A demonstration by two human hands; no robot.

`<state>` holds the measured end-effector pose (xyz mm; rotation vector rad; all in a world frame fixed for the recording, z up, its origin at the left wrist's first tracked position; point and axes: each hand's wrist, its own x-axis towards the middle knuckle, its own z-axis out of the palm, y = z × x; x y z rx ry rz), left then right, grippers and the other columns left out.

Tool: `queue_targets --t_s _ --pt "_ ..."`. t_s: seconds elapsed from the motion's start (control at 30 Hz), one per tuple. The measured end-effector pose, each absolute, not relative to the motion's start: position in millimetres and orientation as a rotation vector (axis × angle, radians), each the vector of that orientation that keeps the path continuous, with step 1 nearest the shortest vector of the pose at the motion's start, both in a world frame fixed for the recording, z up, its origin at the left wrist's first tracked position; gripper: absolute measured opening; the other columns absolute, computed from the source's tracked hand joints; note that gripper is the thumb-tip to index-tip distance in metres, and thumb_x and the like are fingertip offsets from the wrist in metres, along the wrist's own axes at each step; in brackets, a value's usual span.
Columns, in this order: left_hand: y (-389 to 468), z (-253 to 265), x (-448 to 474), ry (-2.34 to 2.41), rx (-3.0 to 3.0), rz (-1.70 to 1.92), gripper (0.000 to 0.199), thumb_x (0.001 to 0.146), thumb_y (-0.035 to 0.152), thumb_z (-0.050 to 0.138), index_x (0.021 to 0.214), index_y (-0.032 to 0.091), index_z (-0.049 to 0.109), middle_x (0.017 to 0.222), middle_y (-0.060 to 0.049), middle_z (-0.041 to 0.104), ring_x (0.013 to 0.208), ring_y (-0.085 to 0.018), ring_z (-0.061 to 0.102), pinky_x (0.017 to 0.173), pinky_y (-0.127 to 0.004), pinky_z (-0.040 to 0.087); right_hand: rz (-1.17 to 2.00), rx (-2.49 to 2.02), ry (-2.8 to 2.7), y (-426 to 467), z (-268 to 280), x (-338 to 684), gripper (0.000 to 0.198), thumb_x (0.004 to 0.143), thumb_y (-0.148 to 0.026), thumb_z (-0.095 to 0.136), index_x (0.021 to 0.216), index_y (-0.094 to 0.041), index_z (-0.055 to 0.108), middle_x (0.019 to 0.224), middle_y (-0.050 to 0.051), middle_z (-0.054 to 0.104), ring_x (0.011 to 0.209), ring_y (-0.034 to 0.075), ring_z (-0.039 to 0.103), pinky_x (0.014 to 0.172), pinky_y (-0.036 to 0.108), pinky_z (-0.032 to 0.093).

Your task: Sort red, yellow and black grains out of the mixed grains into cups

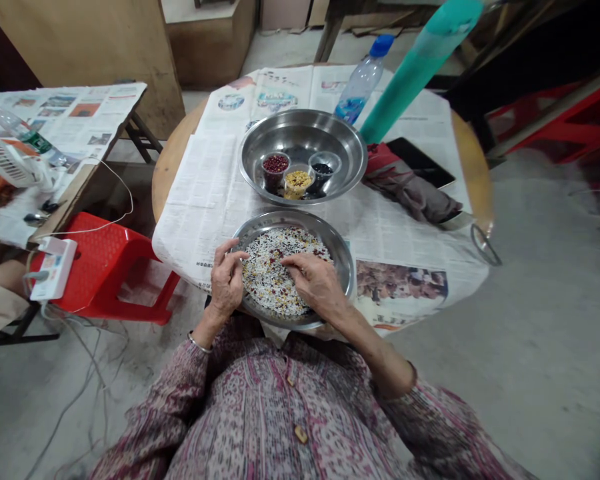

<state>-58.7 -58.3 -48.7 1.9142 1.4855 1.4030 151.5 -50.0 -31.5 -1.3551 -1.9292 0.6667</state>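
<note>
A shallow steel dish at the near table edge holds white rice-like grains mixed with dark red, yellow and black beans. My right hand reaches over the mixture, thumb and forefinger pinched together at its surface; anything between them is too small to make out. At the dish's left rim, my left hand has loosely bent fingers, with a gap between thumb and forefinger. Behind the dish, a larger steel basin contains clear cups of red beans, yellow beans and black beans.
Newspaper covers the round table. Behind the basin stand a plastic bottle and a tall green cylinder. A folded umbrella and a dark tablet lie right. A red stool with a power strip is left.
</note>
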Motion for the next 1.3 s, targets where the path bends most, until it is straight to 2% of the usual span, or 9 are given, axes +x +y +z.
queue_targets --t_s 0.07,0.17,0.37,0.7,0.97,1.3 --pt "-58.2 -50.4 -58.3 1.488 1.897 1.423 0.023 0.096 0.009 0.049 0.099 0.021 0.067 0.132 -0.007 0.059 0.124 -0.020 0.057 0.109 -0.042 0.048 0.574 -1.328 -2.028 -51.0 -33.8 150.0 0.022 0.092 -0.021 0.054 0.105 -0.022 0.072 0.106 0.008 0.074 0.104 0.024 0.065 0.097 0.044 0.050" --pt "-58.4 -52.1 -57.7 1.492 1.872 1.440 0.023 0.095 0.008 0.048 0.099 0.021 0.067 0.132 -0.007 0.059 0.125 -0.020 0.057 0.110 -0.042 0.047 0.530 -1.302 -2.189 -53.0 -32.9 145.2 0.025 0.091 -0.023 0.060 0.115 -0.024 0.069 0.115 0.009 0.070 0.112 0.026 0.061 0.096 0.045 0.051" --pt "-58.8 -52.2 -56.9 1.490 1.847 1.458 0.023 0.095 0.009 0.048 0.098 0.021 0.068 0.130 -0.007 0.060 0.125 -0.020 0.057 0.109 -0.041 0.047 0.567 -1.286 -2.350 -53.9 -33.7 141.2 0.019 0.094 -0.017 0.053 0.097 -0.021 0.072 0.095 0.009 0.071 0.094 0.022 0.066 0.083 0.037 0.054" --pt "-58.7 -55.7 -56.7 1.468 1.838 1.494 0.022 0.094 0.009 0.049 0.097 0.021 0.068 0.130 -0.007 0.060 0.123 -0.020 0.057 0.109 -0.041 0.047 0.471 -1.410 -2.206 -56.9 -34.9 167.2 0.017 0.095 -0.023 0.055 0.096 -0.022 0.072 0.097 0.007 0.075 0.093 0.022 0.069 0.085 0.036 0.052" --pt "-59.6 -54.2 -56.1 1.496 1.831 1.469 0.022 0.095 0.010 0.048 0.097 0.020 0.068 0.129 -0.008 0.060 0.123 -0.020 0.057 0.108 -0.040 0.047 0.600 -1.181 -2.440 -73.4 -29.7 146.6 0.017 0.096 -0.025 0.056 0.092 -0.023 0.072 0.090 0.006 0.070 0.090 0.020 0.064 0.077 0.032 0.051" --pt "-58.9 -55.7 -56.5 1.462 1.840 1.497 0.023 0.095 0.008 0.049 0.098 0.021 0.067 0.129 -0.007 0.060 0.124 -0.020 0.057 0.109 -0.040 0.047 0.541 -1.352 -2.305 -61.8 -31.4 144.5 0.024 0.100 -0.030 0.049 0.102 -0.023 0.072 0.095 0.007 0.071 0.089 0.020 0.067 0.077 0.033 0.052"
